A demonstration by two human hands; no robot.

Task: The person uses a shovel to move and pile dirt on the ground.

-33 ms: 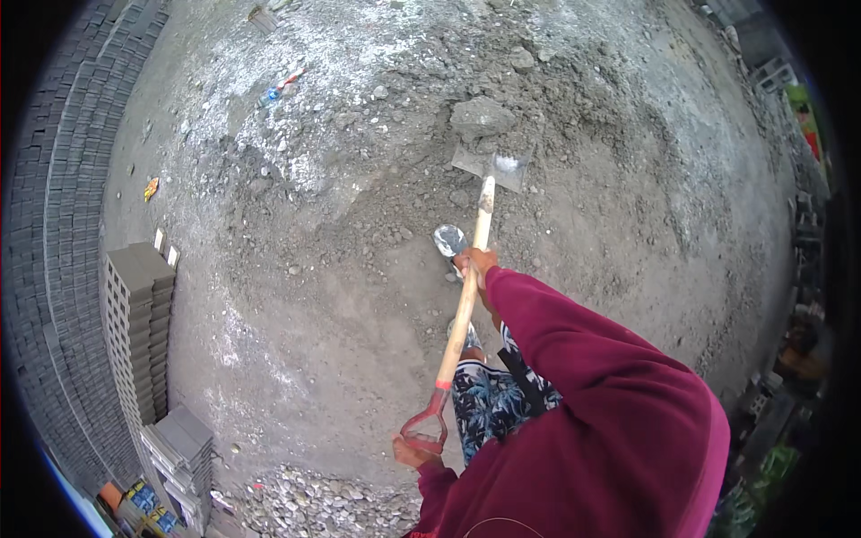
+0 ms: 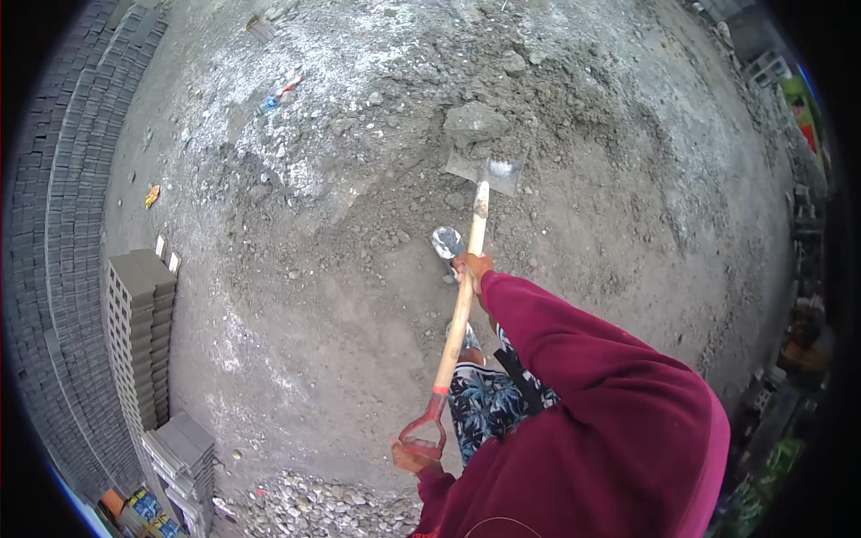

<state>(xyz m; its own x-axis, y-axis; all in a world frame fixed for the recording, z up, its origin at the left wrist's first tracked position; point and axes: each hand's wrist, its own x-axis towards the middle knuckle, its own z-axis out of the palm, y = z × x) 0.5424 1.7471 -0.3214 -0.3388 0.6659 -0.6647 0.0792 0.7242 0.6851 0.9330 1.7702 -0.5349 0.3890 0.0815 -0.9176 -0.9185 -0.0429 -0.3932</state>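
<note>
One long wooden-handled shovel (image 2: 459, 314) with a red D-shaped grip and a grey metal blade is in use, and both hands are on it. The right hand (image 2: 470, 266) is wrapped closed around the pale shaft roughly midway up, while the left hand (image 2: 414, 457) is curled tight under the red grip at the near end. The blade sits at the far end, its edge pushed against one large grey lump of hardened soil (image 2: 473, 121) on the mound of loose grey-brown dirt (image 2: 377, 161). One grey shoe (image 2: 447, 242) shows just left of the shaft, beside the right hand.

To the left stand two stacks of grey concrete blocks (image 2: 139, 341) (one tall, one lower and nearer), with a curved run of dark grey paving bricks (image 2: 54, 224) beyond them along the edge. A patch of pale gravel (image 2: 314, 507) lies near the lower edge. Between the blocks and the shovel the packed ground lies wide and flat; a few bits of coloured litter (image 2: 280, 92) dot the far side.
</note>
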